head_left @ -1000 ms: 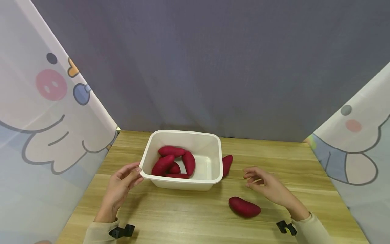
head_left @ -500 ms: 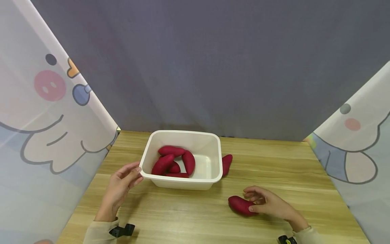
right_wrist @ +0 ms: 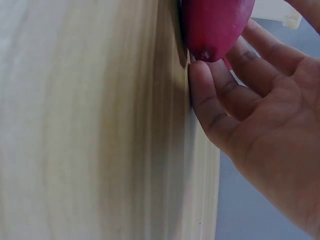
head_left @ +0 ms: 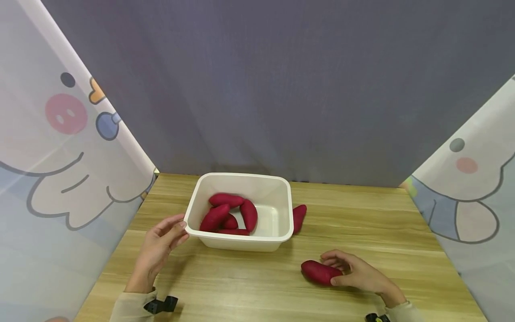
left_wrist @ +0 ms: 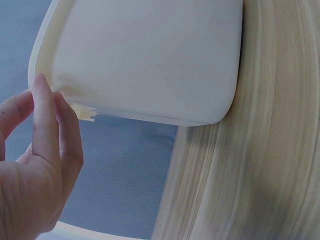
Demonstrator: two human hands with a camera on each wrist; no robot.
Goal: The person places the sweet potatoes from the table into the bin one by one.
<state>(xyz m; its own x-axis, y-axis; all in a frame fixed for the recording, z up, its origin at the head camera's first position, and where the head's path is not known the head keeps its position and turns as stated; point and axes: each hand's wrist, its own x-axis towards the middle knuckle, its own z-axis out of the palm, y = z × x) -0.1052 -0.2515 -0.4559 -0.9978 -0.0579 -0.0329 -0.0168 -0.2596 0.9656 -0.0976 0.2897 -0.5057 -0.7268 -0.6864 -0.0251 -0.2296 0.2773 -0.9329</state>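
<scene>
A white plastic bin stands on the wooden table, with several dark red sweet potatoes lying in its left part. At the bin's left front corner, my left hand pinches the rim between thumb and fingers. The left wrist view shows these fingers on the bin's edge. My right hand is curled round the right end of a loose sweet potato, which lies on the table. In the right wrist view, fingers reach behind the tip of that sweet potato; the thumb's tip is cut off.
Another sweet potato lies against the bin's right side, partly hidden by it. A grey cloth hangs behind the wooden table. Printed cartoon curtains flank the table on both sides.
My right hand has come down toward the table's front and closed in round the loose sweet potato, which has not moved visibly. My left hand stays at the bin's rim.
</scene>
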